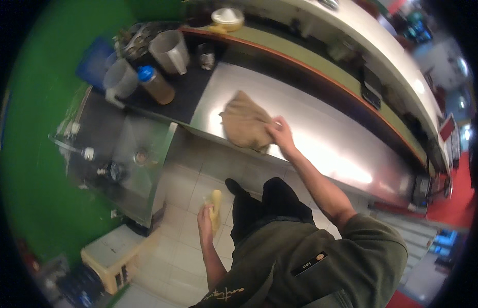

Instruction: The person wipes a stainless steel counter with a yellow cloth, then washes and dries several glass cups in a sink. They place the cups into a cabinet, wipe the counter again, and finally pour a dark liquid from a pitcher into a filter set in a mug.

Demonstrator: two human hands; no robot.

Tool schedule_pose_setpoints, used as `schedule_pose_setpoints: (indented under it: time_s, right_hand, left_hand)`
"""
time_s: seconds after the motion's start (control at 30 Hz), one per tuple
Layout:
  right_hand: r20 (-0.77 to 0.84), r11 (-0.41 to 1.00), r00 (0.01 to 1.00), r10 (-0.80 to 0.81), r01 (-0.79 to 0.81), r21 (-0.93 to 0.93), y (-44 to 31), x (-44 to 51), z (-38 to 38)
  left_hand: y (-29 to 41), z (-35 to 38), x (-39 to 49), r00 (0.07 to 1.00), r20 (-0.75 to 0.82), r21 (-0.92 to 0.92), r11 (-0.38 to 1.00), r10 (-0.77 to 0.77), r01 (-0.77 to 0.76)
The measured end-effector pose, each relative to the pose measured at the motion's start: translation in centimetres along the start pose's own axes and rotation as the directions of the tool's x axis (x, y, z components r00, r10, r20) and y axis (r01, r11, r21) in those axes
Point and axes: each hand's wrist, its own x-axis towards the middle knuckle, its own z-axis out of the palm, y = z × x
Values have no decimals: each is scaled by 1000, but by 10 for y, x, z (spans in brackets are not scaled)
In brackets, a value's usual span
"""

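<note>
My right hand [282, 135] grips the edge of a crumpled brown cloth [246, 122]. The cloth lies over the stainless-steel worktop [331, 152], partly across its front edge. Low on the left side, my left hand [205, 221] is closed around a long pale-yellow object [216, 208]. That object is held above the tiled floor, away from the worktop; blur hides exactly what it is.
A steel sink [127, 133] with a tap [71, 146] adjoins the worktop at left. On a black mat [187, 100] stand a blue-capped bottle [158, 88], plastic jugs [167, 48] and a glass [206, 57]. A citrus juicer [227, 19] sits on the raised shelf [296, 63].
</note>
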Motion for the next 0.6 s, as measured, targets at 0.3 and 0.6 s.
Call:
schedule_pose_setpoints:
  time_s: [0.3, 0.6]
  right_hand:
    - [-19, 465, 923, -383, 175, -868, 45, -97, -158]
    - [167, 286, 869, -465, 326, -901, 58, 3, -163]
  left_hand:
    - [7, 38, 9, 990, 137, 394, 919, -44, -14]
    - [-15, 154, -15, 971, 240, 589, 798, -18, -131]
